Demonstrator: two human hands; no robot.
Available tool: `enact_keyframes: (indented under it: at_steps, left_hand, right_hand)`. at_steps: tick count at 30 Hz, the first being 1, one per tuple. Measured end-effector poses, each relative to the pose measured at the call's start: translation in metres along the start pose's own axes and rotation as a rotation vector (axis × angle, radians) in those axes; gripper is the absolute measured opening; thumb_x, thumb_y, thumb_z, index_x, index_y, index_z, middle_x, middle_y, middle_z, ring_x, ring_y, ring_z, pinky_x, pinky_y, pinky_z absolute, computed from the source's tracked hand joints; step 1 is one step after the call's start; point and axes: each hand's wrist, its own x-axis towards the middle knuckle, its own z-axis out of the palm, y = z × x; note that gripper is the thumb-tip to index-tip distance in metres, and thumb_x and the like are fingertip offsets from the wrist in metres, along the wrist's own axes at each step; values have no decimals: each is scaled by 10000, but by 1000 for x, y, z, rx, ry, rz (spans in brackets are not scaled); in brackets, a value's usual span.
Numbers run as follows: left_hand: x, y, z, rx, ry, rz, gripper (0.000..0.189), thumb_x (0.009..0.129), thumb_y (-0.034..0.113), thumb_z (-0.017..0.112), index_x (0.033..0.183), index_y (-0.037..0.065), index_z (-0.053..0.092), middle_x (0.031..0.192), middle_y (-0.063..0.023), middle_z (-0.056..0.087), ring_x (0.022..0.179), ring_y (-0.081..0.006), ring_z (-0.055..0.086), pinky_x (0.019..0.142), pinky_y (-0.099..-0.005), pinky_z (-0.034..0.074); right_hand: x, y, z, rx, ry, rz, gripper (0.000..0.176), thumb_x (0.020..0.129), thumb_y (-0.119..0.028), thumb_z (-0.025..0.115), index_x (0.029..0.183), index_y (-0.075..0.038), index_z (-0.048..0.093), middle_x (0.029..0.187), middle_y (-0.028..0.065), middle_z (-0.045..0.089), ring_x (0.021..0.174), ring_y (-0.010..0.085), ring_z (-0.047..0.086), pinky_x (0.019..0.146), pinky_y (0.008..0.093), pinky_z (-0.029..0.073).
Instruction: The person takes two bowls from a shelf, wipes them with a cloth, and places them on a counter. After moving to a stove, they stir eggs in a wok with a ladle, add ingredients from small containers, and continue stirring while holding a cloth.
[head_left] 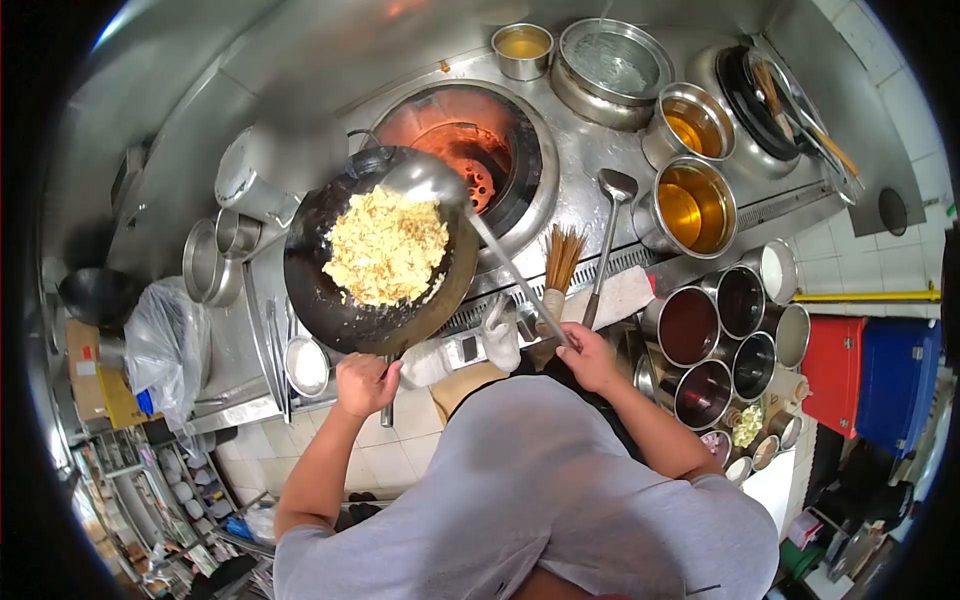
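My left hand (366,384) is closed around the handle of a black wok (310,300), its thumb resting along the top. Inside the wok lies a heap of yellow, crumbly food that looks like scrambled egg (385,245). In my right hand (588,358) is the end of a long-handled ladle (425,180), the fingers wrapped round it. The ladle's bowl is at the far edge of the egg, over the wok's right side. Behind and right of the wok, the round burner (545,185) glows orange inside.
A spatula (617,187) and a bamboo brush (563,260) lie right of the burner. Pots of yellow liquid (690,210) stand at the right, above several containers of dark sauce (688,325). A small white bowl (306,366) sits left of my left hand.
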Motion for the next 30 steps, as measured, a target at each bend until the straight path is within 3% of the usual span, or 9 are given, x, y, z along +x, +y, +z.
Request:
enact_keyframes:
  at_steps: [3,7,12,14,17,19,25,27,30]
  left_hand:
    - [6,19,1,-10,21,-28,397,866,166,850,613,113,548,589,-91,564,529,-342,578,540,-463,457]
    - [-6,27,15,-69,51,-11,362,883,188,845,628,119,598,600,-85,590,523,-330,604,529,-446,479]
    - [3,48,11,-132,107,9,371,899,187,849,641,113,593,607,-86,590,518,-325,598,517,-439,476]
    - [7,53,15,-162,120,18,369,908,181,850,651,106,596,607,-91,584,528,-331,609,520,-442,486]
    - [10,59,24,-191,119,34,363,913,192,846,657,111,602,612,-88,589,534,-330,619,532,-445,503]
    - [12,61,26,-193,124,39,357,920,205,841,663,114,610,617,-86,593,535,-325,624,540,-445,514]
    - [35,75,42,-200,77,104,358,936,274,827,685,108,632,639,-84,619,562,-322,652,556,-447,533]
    - [51,80,58,-203,38,142,346,961,305,799,724,99,652,676,-89,647,613,-327,684,588,-451,552]
    - [78,91,81,-214,7,99,340,997,310,759,759,84,670,719,-116,680,664,-355,705,631,-482,568]
  right_hand:
    - [-8,-21,-12,241,64,177,365,1036,-22,648,1400,-50,645,880,-33,626,692,57,539,624,247,431]
    - [-5,-18,-36,113,344,99,365,1046,-48,648,1410,-59,658,807,-38,592,645,52,508,575,259,408]
    - [14,28,-72,-214,600,135,400,1026,-69,688,1421,-6,681,863,29,683,737,130,632,690,313,518]
    - [24,59,-81,-518,704,-29,410,1009,-80,706,1408,15,690,988,128,771,878,203,721,821,368,570]
    - [31,58,-71,-492,737,87,413,999,-76,706,1396,38,695,1095,204,796,983,253,754,911,401,575]
    - [40,82,-74,-473,759,145,422,996,-73,704,1400,49,689,1075,160,789,953,238,740,897,386,573]
    - [31,58,-54,-140,777,148,409,1010,-87,701,1405,17,693,874,50,706,696,153,637,644,325,520]
    - [23,40,-47,5,742,142,286,1043,-89,656,1325,-77,707,725,-12,571,526,88,491,446,291,373]
    - [10,21,-41,47,728,154,302,1052,-92,646,1351,-94,688,710,-19,544,479,88,456,406,282,350]
